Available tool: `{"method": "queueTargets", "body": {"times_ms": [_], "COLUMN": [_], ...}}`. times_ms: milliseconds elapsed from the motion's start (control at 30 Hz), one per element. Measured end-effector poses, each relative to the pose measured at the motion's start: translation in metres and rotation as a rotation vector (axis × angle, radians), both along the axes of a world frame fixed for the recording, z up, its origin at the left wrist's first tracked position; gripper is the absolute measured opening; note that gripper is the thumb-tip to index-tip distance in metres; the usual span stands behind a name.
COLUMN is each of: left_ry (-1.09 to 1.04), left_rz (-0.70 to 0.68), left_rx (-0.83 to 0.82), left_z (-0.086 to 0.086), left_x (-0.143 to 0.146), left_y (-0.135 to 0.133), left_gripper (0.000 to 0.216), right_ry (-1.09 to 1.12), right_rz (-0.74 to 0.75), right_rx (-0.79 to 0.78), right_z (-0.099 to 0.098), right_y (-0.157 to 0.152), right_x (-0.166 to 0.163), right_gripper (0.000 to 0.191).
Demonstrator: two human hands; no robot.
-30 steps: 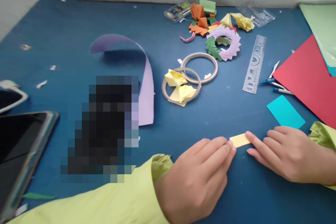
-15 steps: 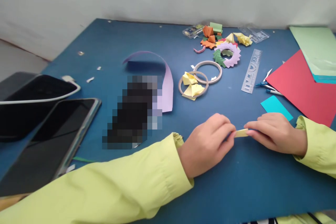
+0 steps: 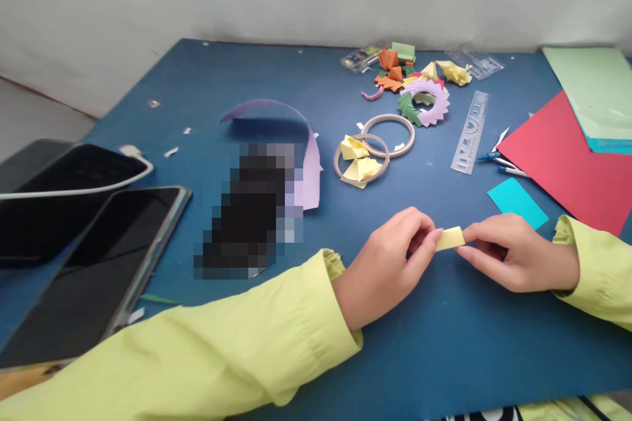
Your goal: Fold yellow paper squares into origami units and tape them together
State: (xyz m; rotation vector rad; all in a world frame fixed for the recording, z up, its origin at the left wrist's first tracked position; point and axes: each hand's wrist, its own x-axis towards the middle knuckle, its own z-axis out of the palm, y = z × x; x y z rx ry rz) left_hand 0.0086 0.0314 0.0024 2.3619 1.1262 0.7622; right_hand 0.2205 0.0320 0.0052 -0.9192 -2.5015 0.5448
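Note:
A small folded piece of yellow paper is held just above the blue table, its broad face turned up. My left hand pinches its left end between thumb and forefinger, the other fingers curled. At the right end, the thumb and forefinger of my right hand touch the paper's edge, bent around it in a loose grip. Just beyond my right hand lies a turquoise paper rectangle. Past my left hand, two tape rolls overlap, with crumpled yellow paper pieces inside the nearer one.
A clear stencil ruler, red sheet and pale green sheets lie right. Behind the rolls sits a purple-and-green folded paper ring among paper scraps. A curled lilac strip and a dark tablet-like device are left.
The yellow paper has been tilted, so more of its face shows. My right thumb and forefinger have spread slightly apart at its end.

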Motion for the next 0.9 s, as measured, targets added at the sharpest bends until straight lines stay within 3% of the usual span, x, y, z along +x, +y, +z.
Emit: {"method": "queueTargets", "body": {"times_ms": [133, 433, 700, 900], "left_ry": [0.098, 0.183, 0.368, 0.535], "left_rz": [-0.017, -0.149, -0.311, -0.271], "left_rx": [0.120, 0.363, 0.412, 0.313], "left_z": [-0.004, -0.006, -0.002, 0.000], "left_x": [0.000, -0.006, -0.010, -0.012], "left_y": [0.003, 0.008, -0.001, -0.016], "left_gripper": [0.020, 0.020, 0.036, 0.047], "right_ry": [-0.131, -0.256, -0.301, -0.323], "right_rz": [-0.051, 0.021, 0.011, -0.008], "right_rx": [0.145, 0.328, 0.370, 0.390], "right_z": [-0.003, -0.004, -0.003, -0.001], "right_y": [-0.002, -0.002, -0.001, -0.001], "right_x": [0.002, 0.002, -0.001, -0.002], "right_gripper": [0.025, 0.034, 0.036, 0.034]}}
